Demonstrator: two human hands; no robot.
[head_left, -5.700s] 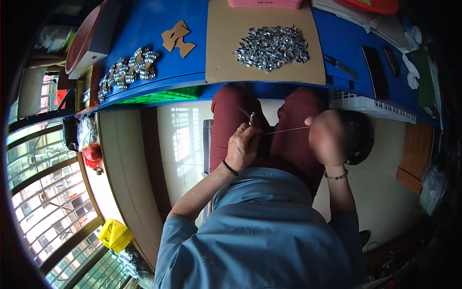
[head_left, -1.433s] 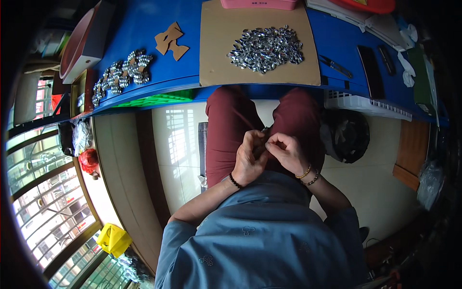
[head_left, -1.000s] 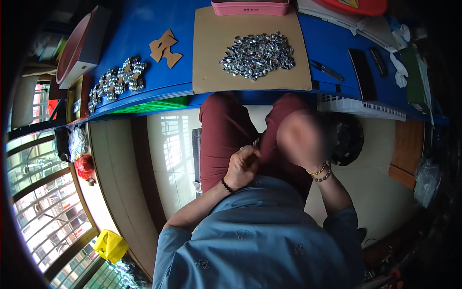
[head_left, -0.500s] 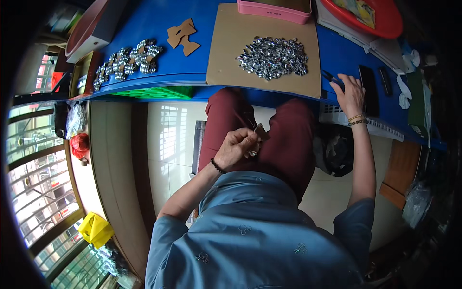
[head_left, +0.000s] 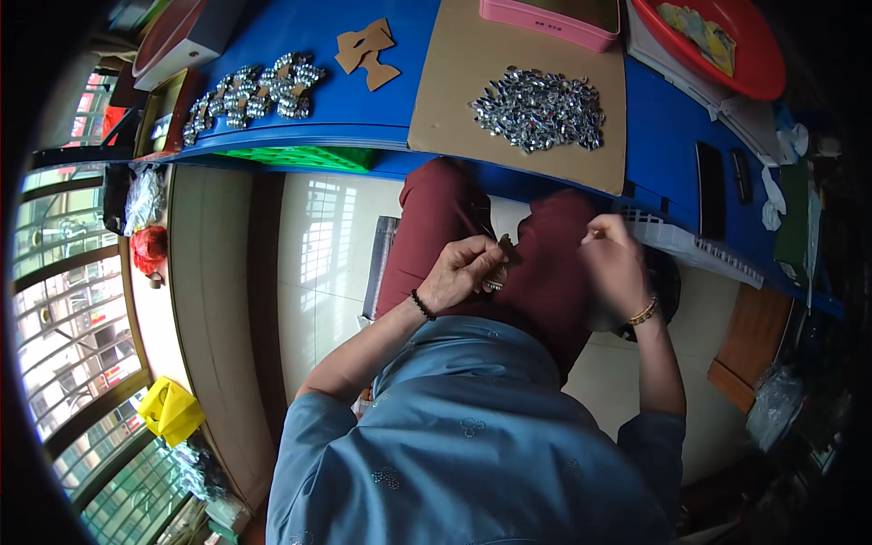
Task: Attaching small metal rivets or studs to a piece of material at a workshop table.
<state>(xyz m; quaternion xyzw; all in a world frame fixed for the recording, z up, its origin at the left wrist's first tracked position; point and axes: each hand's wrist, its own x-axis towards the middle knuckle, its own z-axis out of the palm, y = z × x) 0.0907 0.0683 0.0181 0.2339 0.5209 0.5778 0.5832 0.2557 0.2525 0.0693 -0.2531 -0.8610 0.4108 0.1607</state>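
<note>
Clearly, the left hand (head_left: 459, 272) pinches uneven-edged brown card (head_left: 513, 253).

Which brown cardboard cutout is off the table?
The notched brown cardboard cutout in the left hand; the other brown cardboard cutouts lie on the blue table.

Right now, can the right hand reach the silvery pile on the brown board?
Likely yes: the right hand is near the blue table, nothing covers the silvery pile, and the pink box sits beyond it. Blur hides whether the hand is free.

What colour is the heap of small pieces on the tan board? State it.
Silver; the heap shows best in the head view.
</note>
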